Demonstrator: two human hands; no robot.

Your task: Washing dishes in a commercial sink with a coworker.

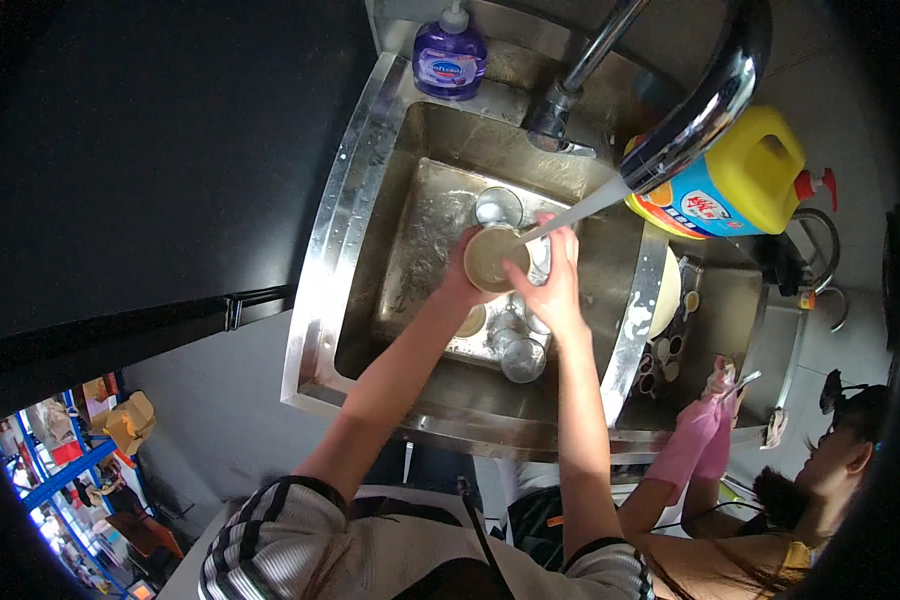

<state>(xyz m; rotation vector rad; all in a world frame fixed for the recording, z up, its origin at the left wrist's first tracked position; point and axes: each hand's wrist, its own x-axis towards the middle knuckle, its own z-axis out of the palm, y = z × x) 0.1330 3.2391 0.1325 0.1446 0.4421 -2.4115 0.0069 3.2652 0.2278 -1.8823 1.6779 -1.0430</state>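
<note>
Over the left basin of a steel sink [401, 247], my left hand [459, 262] holds a round beige cup [487, 259] by its side, mouth up. Running water [570, 217] from the chrome faucet [690, 112] falls into it. My right hand [559, 289] is at the cup's right side, thumb reaching over the rim and fingers curved outside. Below on the basin floor are a clear glass [499, 204] just beyond the cup and another glass [523, 360] lying nearer me. A beige round piece [471, 321] shows partly behind my left forearm.
A purple hand soap bottle [450, 60] stands on the back ledge. A yellow detergent jug [750, 180] is by the divider [634, 322]. In the right basin, a co-worker's pink-gloved hands [709, 420] are near small cups [660, 352]. A dark panel [157, 165] borders the left.
</note>
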